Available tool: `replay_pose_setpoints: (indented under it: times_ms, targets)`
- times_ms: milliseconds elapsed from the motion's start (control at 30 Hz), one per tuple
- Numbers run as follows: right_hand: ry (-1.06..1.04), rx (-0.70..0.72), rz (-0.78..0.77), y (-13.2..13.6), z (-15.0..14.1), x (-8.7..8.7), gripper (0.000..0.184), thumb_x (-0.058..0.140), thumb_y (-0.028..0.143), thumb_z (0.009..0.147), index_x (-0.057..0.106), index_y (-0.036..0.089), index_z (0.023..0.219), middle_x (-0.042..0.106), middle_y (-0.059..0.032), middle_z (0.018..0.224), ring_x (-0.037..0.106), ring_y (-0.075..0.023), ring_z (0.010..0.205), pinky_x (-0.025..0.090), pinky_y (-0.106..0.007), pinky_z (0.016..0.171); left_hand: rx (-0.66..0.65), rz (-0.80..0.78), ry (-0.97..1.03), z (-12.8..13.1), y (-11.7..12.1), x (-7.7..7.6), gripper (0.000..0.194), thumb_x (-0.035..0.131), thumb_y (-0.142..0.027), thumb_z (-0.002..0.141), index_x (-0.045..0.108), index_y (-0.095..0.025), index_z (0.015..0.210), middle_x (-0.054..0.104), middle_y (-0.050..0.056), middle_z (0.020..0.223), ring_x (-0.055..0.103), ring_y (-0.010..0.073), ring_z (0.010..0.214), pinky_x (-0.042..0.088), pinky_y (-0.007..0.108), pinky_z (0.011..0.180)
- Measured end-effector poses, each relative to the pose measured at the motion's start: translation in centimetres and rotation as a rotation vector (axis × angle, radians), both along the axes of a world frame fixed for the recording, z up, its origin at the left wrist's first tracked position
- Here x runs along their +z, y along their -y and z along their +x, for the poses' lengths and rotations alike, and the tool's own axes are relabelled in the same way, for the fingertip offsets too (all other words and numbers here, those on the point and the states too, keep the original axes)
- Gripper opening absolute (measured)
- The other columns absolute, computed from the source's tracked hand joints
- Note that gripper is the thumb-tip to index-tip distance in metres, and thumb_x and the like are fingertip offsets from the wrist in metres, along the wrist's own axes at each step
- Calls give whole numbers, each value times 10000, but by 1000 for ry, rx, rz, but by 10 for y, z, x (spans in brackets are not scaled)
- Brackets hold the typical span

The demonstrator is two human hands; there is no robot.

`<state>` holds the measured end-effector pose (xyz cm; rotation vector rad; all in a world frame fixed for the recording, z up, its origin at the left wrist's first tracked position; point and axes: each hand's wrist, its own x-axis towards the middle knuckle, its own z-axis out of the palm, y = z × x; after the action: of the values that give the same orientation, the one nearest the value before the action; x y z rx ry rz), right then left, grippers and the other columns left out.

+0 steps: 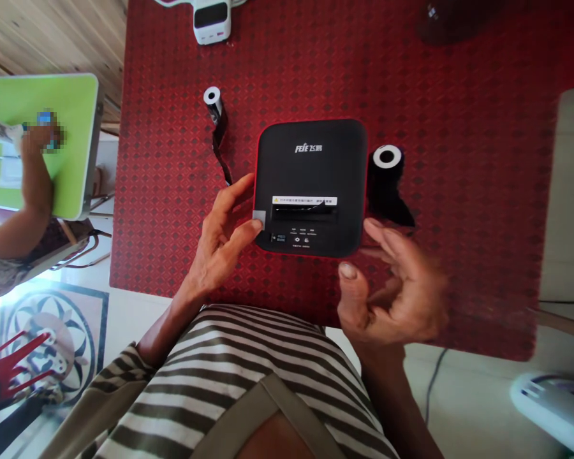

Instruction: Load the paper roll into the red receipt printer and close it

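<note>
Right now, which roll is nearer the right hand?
The roll right of the box, just beyond the right hand; the other roll sits farther off, left of the box.

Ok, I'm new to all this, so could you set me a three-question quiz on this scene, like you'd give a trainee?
1. True or false: the left hand touches the left side of the black FEIE printer.
2. Of the left roll and the right roll, which is closer to the printer?
3. Fill in: the right hand is near the printer's lower ____ corner, its thumb and fingers apart.

Key:
1. True.
2. The right roll.
3. Right.
</note>
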<state>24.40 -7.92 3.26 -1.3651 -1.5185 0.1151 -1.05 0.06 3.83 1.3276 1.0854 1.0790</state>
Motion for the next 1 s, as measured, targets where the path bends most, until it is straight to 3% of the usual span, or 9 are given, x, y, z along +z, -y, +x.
replay_pose_setpoints:
  times_ms: [100,200,267,433,600,767,900,1000]
  targets:
    - [-60,-58,-25,12,-8,-16,715,875,326,1179,712,370,1873,940,-138,1483,973,-364,1117,854,-479,805,-4,-1,36,0,2,-8,605,911,-686,1183,785,-514,1750,850,16,1789,832,485,1638,751,720,1313]
    - [-53,-78,-92,18,-12,-23,689,861,395,1201,700,395,1871,937,-110,1415,961,-321,962,863,-499,812,6,33,20,1,-3,-17,622,913,-696,1152,786,-530,1737,885,-13,1708,777,501,1701,706,755,1365]
    - [-49,-94,-95,18,-14,-23,673,850,399,1206,705,416,1863,938,-107,1390,960,-334,944,861,-515,806,23,35,34,3,-5,-19,657,933,-703,1114,787,-501,1721,891,-6,1681,745,507,1732,689,754,1386]
    - [-47,-117,-73,16,-16,-26,662,852,419,1200,710,415,1846,934,-98,1380,942,-330,905,835,-500,746,76,-41,72,13,1,-14,708,931,-699,1119,737,-400,1731,851,66,1758,800,423,1660,705,636,1379]
    - [-67,-132,-83,15,-15,-31,604,856,382,1175,751,412,1769,942,-86,1314,928,-332,883,824,-479,718,79,-20,59,17,4,-13,722,892,-712,1142,693,-389,1756,825,91,1796,817,403,1640,710,595,1345]
    - [-41,-135,-30,12,-16,-36,585,858,447,1179,750,349,1746,943,-35,1285,925,-240,829,820,-376,688,60,-11,67,16,3,-18,675,876,-669,1161,697,-409,1757,822,82,1808,828,389,1630,717,576,1317]
    - [-10,-128,-21,9,-6,-23,504,832,446,1214,812,330,1705,973,-58,1241,942,-250,826,819,-387,717,67,5,81,17,5,-20,669,884,-657,1174,696,-422,1772,830,72,1792,832,373,1622,707,565,1324]
    - [76,-99,4,-6,14,7,402,809,359,1241,885,353,1635,1002,-66,1213,944,-263,831,800,-416,756,69,30,52,16,5,-22,692,864,-707,1182,691,-421,1788,821,84,1801,836,379,1604,721,554,1282]
